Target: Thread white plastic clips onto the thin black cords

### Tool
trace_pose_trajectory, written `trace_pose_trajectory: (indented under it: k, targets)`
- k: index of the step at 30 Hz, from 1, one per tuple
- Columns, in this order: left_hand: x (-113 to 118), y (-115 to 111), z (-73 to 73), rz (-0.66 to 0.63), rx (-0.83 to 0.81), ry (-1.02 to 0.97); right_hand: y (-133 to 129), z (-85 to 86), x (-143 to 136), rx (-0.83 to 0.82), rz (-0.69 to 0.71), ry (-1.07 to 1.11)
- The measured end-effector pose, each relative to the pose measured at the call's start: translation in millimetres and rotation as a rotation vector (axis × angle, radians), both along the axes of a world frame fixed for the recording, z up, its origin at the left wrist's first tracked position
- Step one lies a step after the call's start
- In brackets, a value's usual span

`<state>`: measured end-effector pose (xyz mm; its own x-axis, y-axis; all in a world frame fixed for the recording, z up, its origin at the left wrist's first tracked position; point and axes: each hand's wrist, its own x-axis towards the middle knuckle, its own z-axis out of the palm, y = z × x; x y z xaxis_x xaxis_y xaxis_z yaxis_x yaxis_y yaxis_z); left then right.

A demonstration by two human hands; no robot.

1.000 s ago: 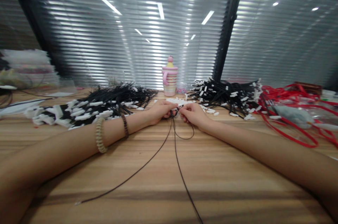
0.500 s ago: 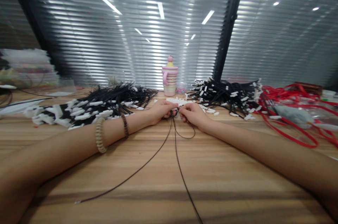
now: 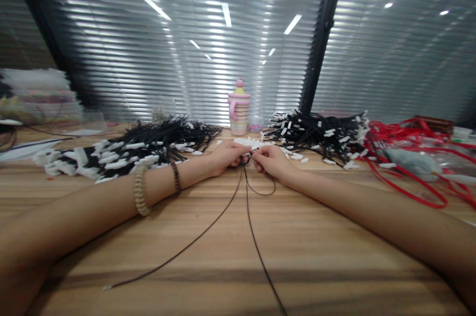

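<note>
Near tabletop between my forearms: room to pass, cords trailing across | beyond my left hand: black bundle blocks | beyond my right hand: second bundle, red straps farther right | straight ahead: white bits, then upright cup, narrow gap left of it

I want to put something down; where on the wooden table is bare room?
Near the person, bare tabletop lies between left black cord and right black cord, then on to the right forearm. Farther back is crowded: white-tipped black straps, pink lidded mug, red straps.
</note>
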<state>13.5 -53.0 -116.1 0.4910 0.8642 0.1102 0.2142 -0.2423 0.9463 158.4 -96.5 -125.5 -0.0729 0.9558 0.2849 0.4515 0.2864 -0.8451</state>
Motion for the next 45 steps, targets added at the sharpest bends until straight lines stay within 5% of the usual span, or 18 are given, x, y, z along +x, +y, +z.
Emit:
trace_pose_trajectory:
  k: [45]
  targets:
    - [-1.3, 2.9, -3.1, -0.01, -0.001, -0.001, 5.5, -6.6, 1.5, 0.002, -0.017, 0.048]
